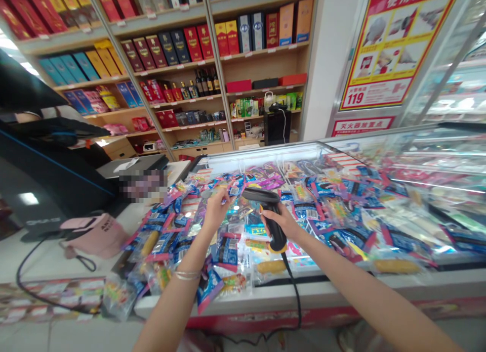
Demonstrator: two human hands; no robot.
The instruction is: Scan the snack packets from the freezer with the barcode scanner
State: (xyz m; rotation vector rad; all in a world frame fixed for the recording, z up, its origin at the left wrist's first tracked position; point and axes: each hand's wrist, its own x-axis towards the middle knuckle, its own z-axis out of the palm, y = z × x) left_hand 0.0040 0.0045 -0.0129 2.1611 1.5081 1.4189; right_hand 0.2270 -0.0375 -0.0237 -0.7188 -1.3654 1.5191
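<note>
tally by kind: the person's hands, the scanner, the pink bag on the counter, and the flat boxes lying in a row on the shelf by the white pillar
Hands, left hand and right hand: 2
Scanner, in the right hand: 1
Pink bag: 1
Flat boxes: 3
Total: 7

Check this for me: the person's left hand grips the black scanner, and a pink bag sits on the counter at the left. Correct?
Not quite: the head view shows the right hand gripping the black scanner. The pink bag does sit on the counter.

Two hands [217, 209] [281, 221], one barcode scanner [276, 234], one pink bag [102, 236], dozens of packets [228, 250]
</note>
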